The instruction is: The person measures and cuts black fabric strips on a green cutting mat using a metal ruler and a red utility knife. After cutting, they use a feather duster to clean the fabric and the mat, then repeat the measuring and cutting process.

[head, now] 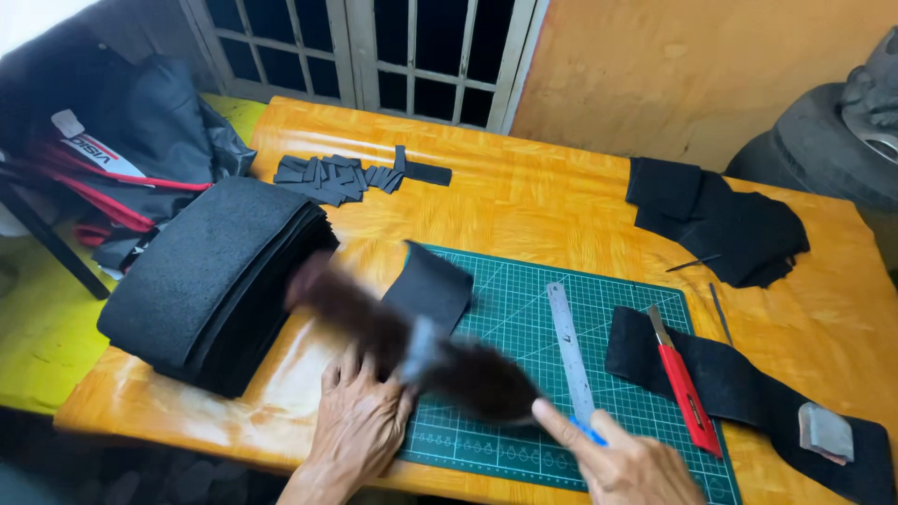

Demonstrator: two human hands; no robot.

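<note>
Pressing flat on the counter (524, 201), the left hand (360, 421) lies with its fingers spread apart at the near left corner of the green cutting mat (524, 374). A dark blurred piece (412, 341) sweeps across just above that hand, too smeared to tell what it is or whether either hand holds it. The right hand (627, 463) sits at the mat's near edge, forefinger stretched toward the foot of the steel ruler (569, 351); a bit of blue shows beside it, and I cannot tell how its other fingers are set. A black felt square (432, 288) rests half on the mat's upper left corner. Left of it sits a thick stack of black sheets (210, 281). A red-handled knife (681, 379) lies on a long black strip (748, 393) at right. Small cut black strips (346, 178) lie at the far edge. A dark bag with a white slanted label and red trim (103, 154) sits at far left.
</note>
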